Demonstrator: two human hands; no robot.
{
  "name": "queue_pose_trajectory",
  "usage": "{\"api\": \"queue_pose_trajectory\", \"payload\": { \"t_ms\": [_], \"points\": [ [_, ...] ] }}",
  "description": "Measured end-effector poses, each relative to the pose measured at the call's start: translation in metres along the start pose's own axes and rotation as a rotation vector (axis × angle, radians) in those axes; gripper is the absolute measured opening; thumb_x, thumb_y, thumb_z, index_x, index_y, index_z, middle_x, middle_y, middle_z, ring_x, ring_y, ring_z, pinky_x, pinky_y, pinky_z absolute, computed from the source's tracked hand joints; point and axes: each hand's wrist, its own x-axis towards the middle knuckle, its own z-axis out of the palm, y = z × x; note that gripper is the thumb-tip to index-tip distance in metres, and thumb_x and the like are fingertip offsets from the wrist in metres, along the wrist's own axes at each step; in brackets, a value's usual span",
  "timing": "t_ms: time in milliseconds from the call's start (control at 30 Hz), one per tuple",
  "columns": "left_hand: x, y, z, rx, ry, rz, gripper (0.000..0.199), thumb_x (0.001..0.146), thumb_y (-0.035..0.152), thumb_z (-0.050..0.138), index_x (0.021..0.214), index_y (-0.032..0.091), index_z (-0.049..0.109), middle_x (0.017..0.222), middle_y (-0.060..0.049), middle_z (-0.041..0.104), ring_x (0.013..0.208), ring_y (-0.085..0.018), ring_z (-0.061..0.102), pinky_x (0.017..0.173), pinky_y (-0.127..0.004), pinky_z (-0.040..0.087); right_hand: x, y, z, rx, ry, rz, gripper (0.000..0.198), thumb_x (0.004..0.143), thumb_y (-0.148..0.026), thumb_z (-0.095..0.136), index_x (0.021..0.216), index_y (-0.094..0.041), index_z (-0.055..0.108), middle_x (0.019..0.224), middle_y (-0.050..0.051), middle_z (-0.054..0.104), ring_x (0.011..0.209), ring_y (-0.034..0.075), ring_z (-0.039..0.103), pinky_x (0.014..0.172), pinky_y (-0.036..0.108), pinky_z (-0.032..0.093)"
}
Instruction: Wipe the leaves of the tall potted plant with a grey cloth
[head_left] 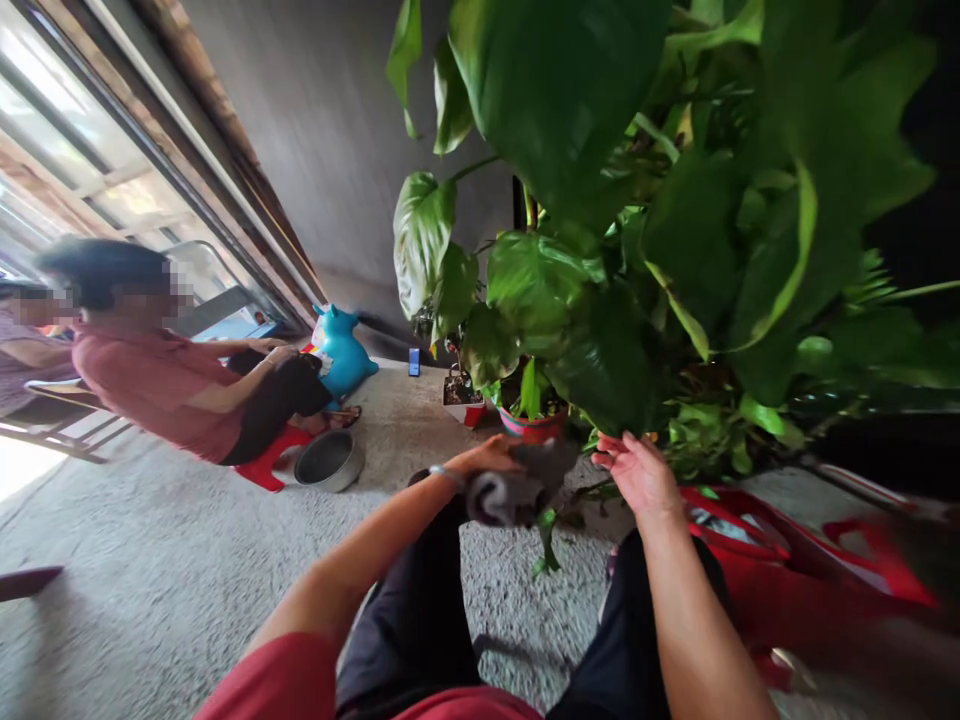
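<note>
1. Left hand: fingers closed, gripping a bunched grey cloth. Cloth is motion-blurred; it sits low, in front of the pots, just left of your right hand.
2. Right hand: palm toward you, fingers part-curled at the lower edge of a big dark leaf. Can't tell whether you're pinching it or just touching.
3. Progress, my read: cloth is in hand, right hand is at the leaf. I don't see the cloth pressed on that leaf. Several leaves look glossy, but I can't tell which have been handled or how many are left.
4. Around your hands: pink pot just beyond the cloth, small planter left of it, red bag right of your right wrist.
5. Farther out: phone on the floor beyond the planter. Far left: blue toy, metal basin, and another person seated on a red stool.
</note>
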Motion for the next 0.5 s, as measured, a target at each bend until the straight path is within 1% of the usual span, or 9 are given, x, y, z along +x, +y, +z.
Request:
{"api": "queue_pose_trajectory", "payload": {
  "t_ms": [67, 100, 167, 267, 333, 367, 433, 467, 500],
  "points": [
    [-0.036, 0.021, -0.006, 0.018, -0.123, 0.018, 0.022, 0.058, 0.012, 0.084, 0.079, 0.017, 0.081, 0.075, -0.001, 0.077, 0.074, -0.022, 0.068, 0.071, -0.029, 0.054, -0.003, 0.0, 0.003, -0.034, 0.009, 0.0, 0.027, 0.067, -0.038, 0.094, 0.079, -0.026, 0.074, 0.079, 0.003, 0.083, 0.067, 0.019, 0.076, 0.055, 0.029, 0.063],
    [-0.052, 0.038, -0.014, 0.032, -0.219, 0.053, 0.028, 0.061, 0.017, 0.086, 0.089, 0.017, 0.084, 0.086, -0.003, 0.08, 0.082, -0.024, 0.072, 0.076, -0.03, 0.055, -0.005, 0.0, 0.005, -0.05, 0.014, -0.004, 0.028, 0.066, -0.038, 0.095, 0.079, -0.025, 0.074, 0.079, 0.003, 0.083, 0.065, 0.019, 0.076, 0.054, 0.028, 0.062],
    [-0.077, 0.082, -0.037, 0.042, -0.277, 0.157, 0.042, 0.067, 0.026, 0.087, 0.107, 0.017, 0.084, 0.104, -0.005, 0.082, 0.098, -0.026, 0.074, 0.087, -0.031, 0.055, -0.011, 0.001, 0.012, -0.08, 0.024, -0.019, 0.031, 0.063, -0.039, 0.097, 0.076, -0.025, 0.072, 0.076, 0.003, 0.082, 0.062, 0.019, 0.074, 0.051, 0.027, 0.06],
    [-0.087, 0.152, -0.065, -0.009, -0.049, 0.353, 0.045, 0.074, 0.033, 0.084, 0.117, 0.02, 0.08, 0.108, -0.003, 0.081, 0.105, -0.024, 0.072, 0.092, -0.03, 0.055, -0.024, 0.001, 0.025, -0.116, 0.024, -0.053, 0.035, 0.062, -0.043, 0.097, 0.072, -0.024, 0.069, 0.073, 0.003, 0.081, 0.058, 0.018, 0.073, 0.047, 0.026, 0.058],
    [-0.078, 0.178, -0.066, -0.074, 0.131, 0.454, 0.041, 0.077, 0.035, 0.083, 0.115, 0.022, 0.079, 0.111, -0.003, 0.08, 0.107, -0.024, 0.071, 0.094, -0.03, 0.054, -0.033, 0.001, 0.034, -0.135, 0.01, -0.074, 0.037, 0.065, -0.047, 0.096, 0.073, -0.023, 0.068, 0.077, 0.005, 0.083, 0.06, 0.018, 0.074, 0.048, 0.026, 0.059],
    [-0.071, 0.181, -0.059, -0.116, 0.171, 0.458, 0.037, 0.078, 0.035, 0.081, 0.112, 0.021, 0.079, 0.108, -0.004, 0.079, 0.104, -0.024, 0.071, 0.092, -0.031, 0.055, -0.038, 0.001, 0.038, -0.143, 0.0, -0.085, 0.038, 0.066, -0.048, 0.095, 0.073, -0.023, 0.068, 0.078, 0.006, 0.083, 0.06, 0.018, 0.074, 0.049, 0.026, 0.059],
    [-0.06, 0.17, -0.036, -0.13, 0.146, 0.397, 0.029, 0.074, 0.028, 0.08, 0.1, 0.017, 0.079, 0.093, -0.004, 0.078, 0.093, -0.025, 0.071, 0.086, -0.034, 0.056, -0.046, 0.001, 0.044, -0.154, -0.025, -0.113, 0.036, 0.068, -0.049, 0.094, 0.075, -0.024, 0.069, 0.076, 0.004, 0.083, 0.059, 0.018, 0.073, 0.05, 0.027, 0.059],
    [-0.058, 0.157, -0.023, -0.077, 0.11, 0.361, 0.024, 0.069, 0.024, 0.081, 0.091, 0.018, 0.079, 0.084, -0.004, 0.076, 0.088, -0.025, 0.07, 0.083, -0.034, 0.056, -0.051, 0.001, 0.046, -0.155, -0.043, -0.133, 0.035, 0.069, -0.049, 0.094, 0.077, -0.024, 0.07, 0.074, 0.002, 0.082, 0.058, 0.018, 0.072, 0.05, 0.027, 0.059],
    [-0.06, 0.141, -0.01, -0.037, -0.002, 0.338, 0.024, 0.066, 0.023, 0.083, 0.089, 0.019, 0.08, 0.081, -0.004, 0.076, 0.087, -0.026, 0.069, 0.081, -0.035, 0.056, -0.055, 0.0, 0.046, -0.16, -0.066, -0.158, 0.034, 0.07, -0.049, 0.093, 0.08, -0.025, 0.071, 0.071, 0.001, 0.081, 0.057, 0.018, 0.072, 0.05, 0.028, 0.059]
  ]
}}
